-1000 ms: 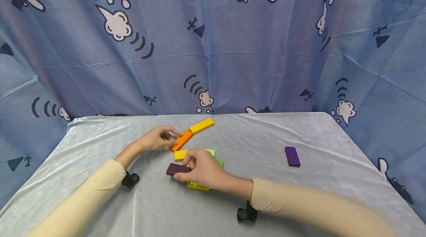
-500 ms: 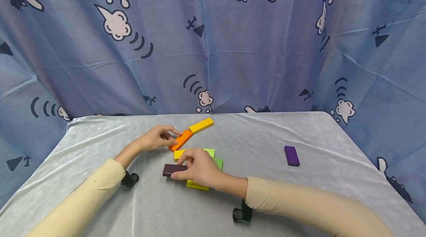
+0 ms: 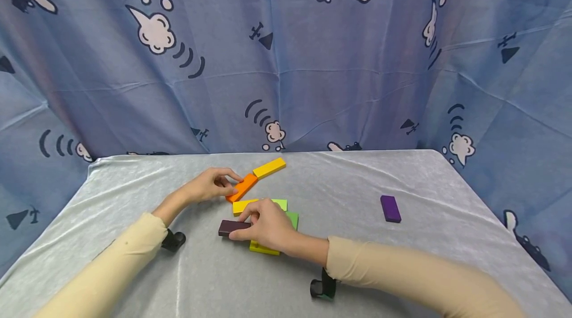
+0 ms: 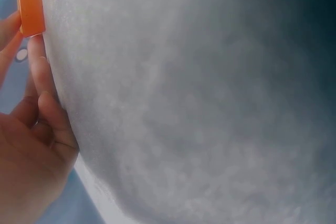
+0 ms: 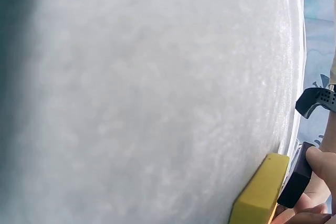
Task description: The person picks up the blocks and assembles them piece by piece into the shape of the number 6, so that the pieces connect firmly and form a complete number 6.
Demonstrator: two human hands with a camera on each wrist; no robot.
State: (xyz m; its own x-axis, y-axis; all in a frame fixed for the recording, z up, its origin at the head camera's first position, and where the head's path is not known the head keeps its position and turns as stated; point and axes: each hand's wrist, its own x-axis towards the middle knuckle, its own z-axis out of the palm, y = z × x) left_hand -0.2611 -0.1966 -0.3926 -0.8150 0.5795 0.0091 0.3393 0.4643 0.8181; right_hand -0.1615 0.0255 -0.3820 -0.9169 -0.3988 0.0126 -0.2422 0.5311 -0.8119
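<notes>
My left hand (image 3: pixel 207 185) pinches an orange block (image 3: pixel 247 184) between thumb and fingers at its near end. That block's far end meets a yellow block (image 3: pixel 269 168). In the left wrist view, fingers lie on either side of the orange block (image 4: pixel 33 11). A dark brownish-purple block (image 3: pixel 228 227) is pinched by my right hand (image 3: pixel 272 228), just left of a group of blocks. Behind and under this hand show a yellow block (image 3: pixel 242 207), a lime one (image 3: pixel 281 204), a green one (image 3: pixel 293 220) and a yellow-green one (image 3: pixel 264 248), all partly hidden.
A purple block (image 3: pixel 391 209) lies alone toward the right of the table. Pale grey velvety cloth (image 3: pixel 348 184) covers the tabletop. Behind its far edge hangs a blue curtain (image 3: pixel 232 25) with airplane prints. Black cameras (image 3: pixel 323 286) sit under both wrists.
My right hand has shifted slightly left with the dark block, then stayed nearly still. The left hand keeps its place on the orange block.
</notes>
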